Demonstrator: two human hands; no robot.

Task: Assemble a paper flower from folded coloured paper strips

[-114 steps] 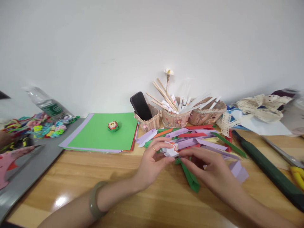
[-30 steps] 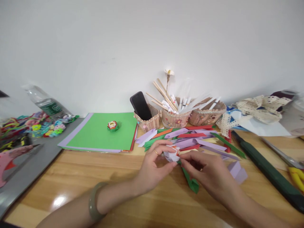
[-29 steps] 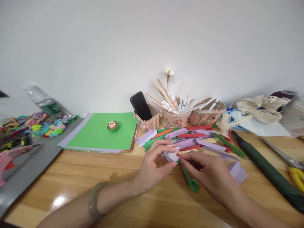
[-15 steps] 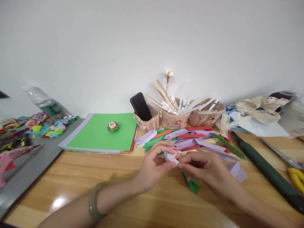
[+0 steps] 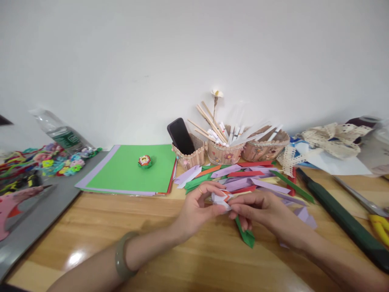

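Between my two hands is a small folded paper piece [image 5: 221, 199], white-lilac with an orange-red zigzag. My left hand [image 5: 202, 205] pinches it from the left with thumb and fingers, a ring on one finger. From the right, my right hand [image 5: 258, 207] has thumb and forefinger closed at its edge; the fingertips partly hide the piece. A green folded strip [image 5: 245, 234] lies on the table just below my right hand. Behind both hands spreads a pile of folded paper strips [image 5: 243, 184] in purple, red, green and orange.
Green paper sheets [image 5: 121, 174] lie at left, bearing a small paper flower [image 5: 145, 161]. Decorated wooden baskets [image 5: 194, 159] along the wall hold a phone [image 5: 180, 136], sticks and pens. At right are a dark green paper-cutter arm [image 5: 343, 217], scissors [image 5: 378, 225] and lace [image 5: 337, 138]. A pink glue gun [image 5: 13, 207] lies left.
My right hand's fingers have shifted slightly at the paper piece's edge, and its lower fingers now show more. The left hand keeps its pinch.
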